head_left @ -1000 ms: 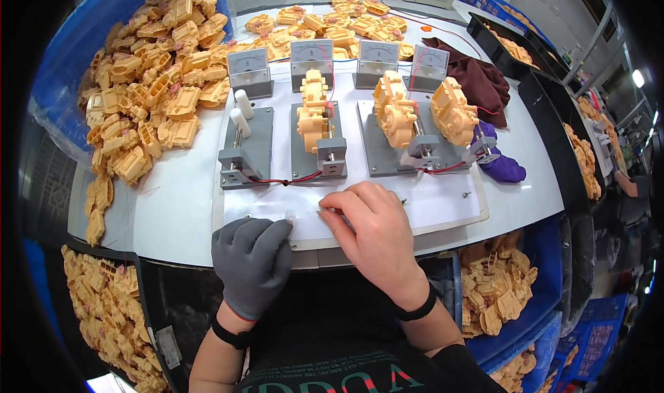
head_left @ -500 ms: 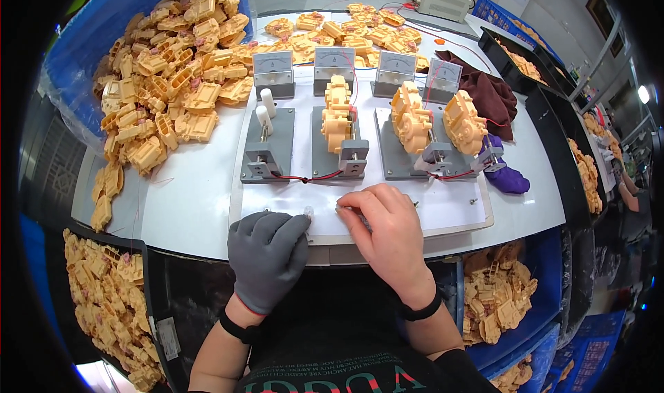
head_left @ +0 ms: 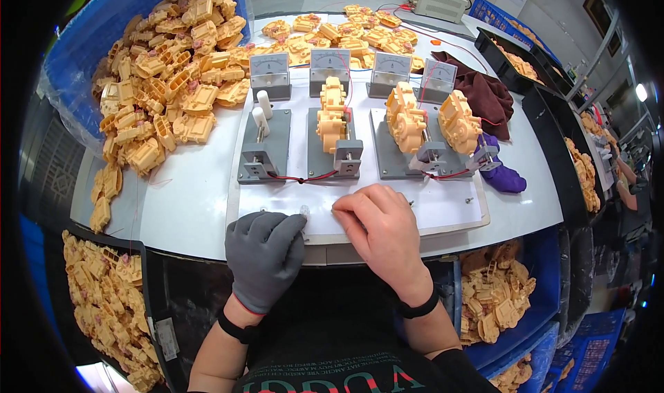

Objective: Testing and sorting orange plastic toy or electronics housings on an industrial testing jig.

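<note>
My left hand (head_left: 265, 253), in a grey glove, lies palm down on the front edge of a white board (head_left: 443, 209). Its fingertips pinch a small clear piece (head_left: 302, 214). My bare right hand (head_left: 380, 225) rests just to the right, fingers bent with the tips on the board; nothing shows in them. Behind the hands stand several grey jig plates. The left jig (head_left: 263, 147) holds only white pegs. The other jigs carry orange plastic parts (head_left: 332, 116), (head_left: 407, 118), (head_left: 458, 121). Red wires (head_left: 304, 178) run along the jig fronts.
Several grey dial meters (head_left: 330, 64) stand behind the jigs. A big heap of orange parts (head_left: 166, 81) fills the left; more (head_left: 339, 37) lie at the back. A purple glove (head_left: 505, 176) and maroon cloth (head_left: 484, 92) lie right. Bins of parts (head_left: 104, 303), (head_left: 498, 303) sit below the table.
Both hands stay at the board's front edge, close together, shifting only slightly. The view has tilted a little.
</note>
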`<action>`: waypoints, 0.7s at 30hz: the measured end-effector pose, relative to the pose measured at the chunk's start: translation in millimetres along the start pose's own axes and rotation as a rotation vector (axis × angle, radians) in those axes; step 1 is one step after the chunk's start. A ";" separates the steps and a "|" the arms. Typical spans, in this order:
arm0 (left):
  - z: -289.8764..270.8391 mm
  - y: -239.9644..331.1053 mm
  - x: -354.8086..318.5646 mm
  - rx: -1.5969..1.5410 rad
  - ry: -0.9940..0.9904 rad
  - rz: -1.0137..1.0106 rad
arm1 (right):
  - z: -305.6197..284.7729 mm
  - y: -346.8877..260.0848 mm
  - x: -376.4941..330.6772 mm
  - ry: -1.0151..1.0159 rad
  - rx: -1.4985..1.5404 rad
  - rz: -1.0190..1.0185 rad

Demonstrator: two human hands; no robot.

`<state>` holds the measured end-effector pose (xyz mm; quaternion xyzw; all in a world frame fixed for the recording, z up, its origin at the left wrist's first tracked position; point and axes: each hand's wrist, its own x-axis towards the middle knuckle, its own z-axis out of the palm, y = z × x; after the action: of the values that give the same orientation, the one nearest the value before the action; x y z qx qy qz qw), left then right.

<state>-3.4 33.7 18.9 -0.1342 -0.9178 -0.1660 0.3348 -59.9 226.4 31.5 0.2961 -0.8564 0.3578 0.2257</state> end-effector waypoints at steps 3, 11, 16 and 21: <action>0.6 -1.0 -1.2 0.016 0.005 0.005 | 1.2 0.0 -0.4 0.005 0.007 -0.013; 1.5 2.4 0.0 0.010 0.000 0.000 | 0.3 2.2 -3.2 0.026 -0.029 -0.028; 2.2 3.2 0.3 -0.016 0.006 -0.021 | -0.6 1.8 -2.4 0.009 -0.019 -0.012; -0.2 -2.3 -2.0 -0.016 0.013 -0.031 | 3.8 -1.7 -0.8 -0.052 -0.015 0.045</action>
<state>-2.7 31.3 17.2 -0.1216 -0.9162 -0.1793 0.3370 -58.9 222.9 29.5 0.2842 -0.8712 0.3483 0.1974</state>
